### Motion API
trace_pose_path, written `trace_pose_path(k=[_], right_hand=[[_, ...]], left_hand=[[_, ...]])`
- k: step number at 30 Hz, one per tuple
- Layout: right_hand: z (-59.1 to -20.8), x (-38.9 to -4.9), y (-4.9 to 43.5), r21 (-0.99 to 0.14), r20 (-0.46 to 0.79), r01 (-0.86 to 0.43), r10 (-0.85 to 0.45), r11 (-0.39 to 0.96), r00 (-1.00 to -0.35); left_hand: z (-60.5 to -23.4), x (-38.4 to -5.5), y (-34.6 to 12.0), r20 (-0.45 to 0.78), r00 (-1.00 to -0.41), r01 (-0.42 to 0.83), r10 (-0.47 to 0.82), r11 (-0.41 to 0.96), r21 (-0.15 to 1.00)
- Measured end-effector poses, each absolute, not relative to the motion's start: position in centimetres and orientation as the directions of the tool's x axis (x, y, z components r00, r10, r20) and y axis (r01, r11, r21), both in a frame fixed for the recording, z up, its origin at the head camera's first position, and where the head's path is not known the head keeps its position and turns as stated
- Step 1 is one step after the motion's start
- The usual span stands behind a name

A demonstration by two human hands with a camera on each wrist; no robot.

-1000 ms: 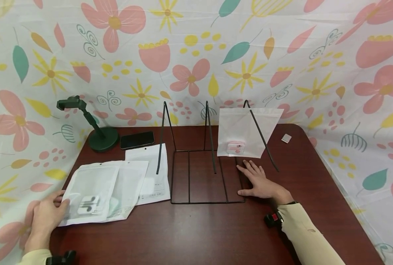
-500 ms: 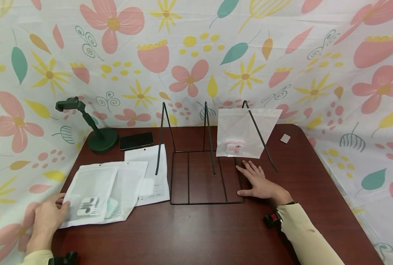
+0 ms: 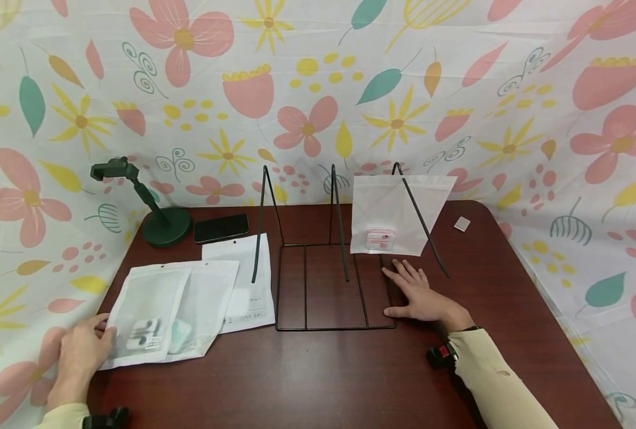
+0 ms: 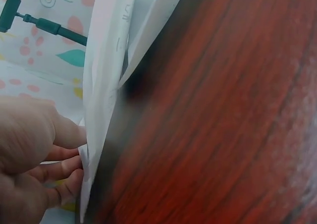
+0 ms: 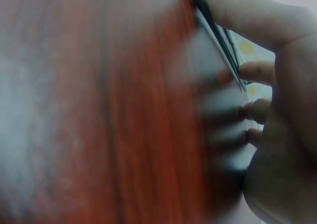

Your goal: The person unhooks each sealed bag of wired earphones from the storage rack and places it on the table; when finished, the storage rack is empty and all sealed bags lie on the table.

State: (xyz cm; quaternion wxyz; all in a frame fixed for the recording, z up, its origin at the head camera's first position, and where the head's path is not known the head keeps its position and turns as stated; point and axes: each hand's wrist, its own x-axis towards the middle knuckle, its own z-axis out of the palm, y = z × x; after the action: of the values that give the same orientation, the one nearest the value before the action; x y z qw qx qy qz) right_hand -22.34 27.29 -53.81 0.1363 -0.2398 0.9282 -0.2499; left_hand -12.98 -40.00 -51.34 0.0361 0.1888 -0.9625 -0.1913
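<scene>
At the table's left edge my left hand (image 3: pixel 84 347) pinches the edge of a white zip bag (image 3: pixel 148 292) between thumb and fingers. White earphones (image 3: pixel 143 333) show through that bag. The left wrist view has the fingers (image 4: pixel 58 170) under the bag's edge and the thumb on top. Beneath it, partly covered, lies a second zip bag (image 3: pixel 210 298) with something pale green inside. My right hand (image 3: pixel 416 298) rests with spread fingers on the table, over the right side of a black wire rack's base (image 3: pixel 336 328). The rack bar (image 5: pixel 214 28) runs by the thumb in the right wrist view.
Another zip bag (image 3: pixel 382 208) with a pink-and-white item hangs on the rack's right prong. A white printed pouch (image 3: pixel 250 298) lies left of the rack. Behind are a black phone (image 3: pixel 222 228) and a dark green stand (image 3: pixel 166 226). A small white piece (image 3: pixel 462 224) sits back right.
My left hand has slid slightly to the right, and the bag edge it pinches has shifted a little with it. The right hand stays put on the rack's base.
</scene>
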Motion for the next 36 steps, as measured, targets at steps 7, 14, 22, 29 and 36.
trace_pose_path(k=[7, 14, 22, 29, 36], right_hand=[[-53.7, -22.4, 27.2, -0.530, -0.132, -0.380, -0.516, 0.758, -0.846], [-53.8, -22.5, 27.3, -0.526, -0.128, -0.384, -0.518, 0.759, -0.846], [-53.9, -22.5, 27.3, -0.521, -0.129, -0.385, -0.516, 0.762, -0.847], [-54.0, -22.5, 27.1, -0.540, -0.126, -0.384, -0.523, 0.749, -0.843], [-53.9, -22.4, 27.2, -0.532, -0.123, -0.386, -0.519, 0.754, -0.846]], left_hand=[[-51.8, -12.5, -40.1, 0.069, -0.935, -0.295, -0.347, 0.872, 0.392], [-51.5, -12.5, -39.4, 0.127, -0.938, -0.252, -0.323, 0.886, 0.389], [-50.5, -12.7, -37.6, 0.190, -0.953, -0.145, -0.236, 0.906, 0.398], [-49.8, -13.8, -35.2, 0.314, -0.945, 0.056, -0.090, 0.904, 0.425], [-49.4, -14.3, -32.5, 0.352, -0.935, 0.188, 0.037, 0.893, 0.408]])
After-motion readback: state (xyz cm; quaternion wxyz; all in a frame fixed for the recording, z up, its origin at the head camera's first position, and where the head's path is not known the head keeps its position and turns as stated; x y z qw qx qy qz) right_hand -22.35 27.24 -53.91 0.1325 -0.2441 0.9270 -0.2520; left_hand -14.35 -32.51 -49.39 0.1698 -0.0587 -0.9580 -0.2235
